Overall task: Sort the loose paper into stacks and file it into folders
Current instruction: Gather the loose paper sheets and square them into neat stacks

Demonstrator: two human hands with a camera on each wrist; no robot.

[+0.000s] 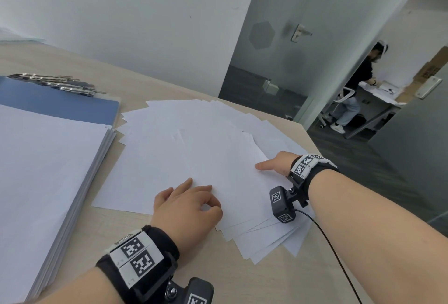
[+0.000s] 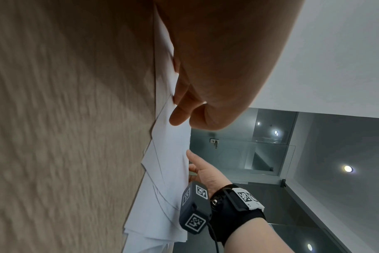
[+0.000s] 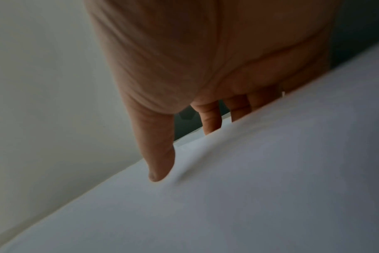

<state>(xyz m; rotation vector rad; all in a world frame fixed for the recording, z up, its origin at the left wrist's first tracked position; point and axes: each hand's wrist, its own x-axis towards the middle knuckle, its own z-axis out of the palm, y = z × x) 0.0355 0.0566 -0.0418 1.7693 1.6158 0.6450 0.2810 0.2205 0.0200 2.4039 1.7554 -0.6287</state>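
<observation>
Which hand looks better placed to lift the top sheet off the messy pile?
Probably the right hand: its thumb lies on top of the loose sheets and its fingers reach under their edge. The left hand only rests on top.

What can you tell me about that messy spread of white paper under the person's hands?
The loose paper is a fanned, untidy pile of blank white sheets lying flat on the wooden table, corners jutting out at different angles. The left hand rests on its near edge. The right hand has its thumb on top and fingers tucked under the right edge.
</observation>
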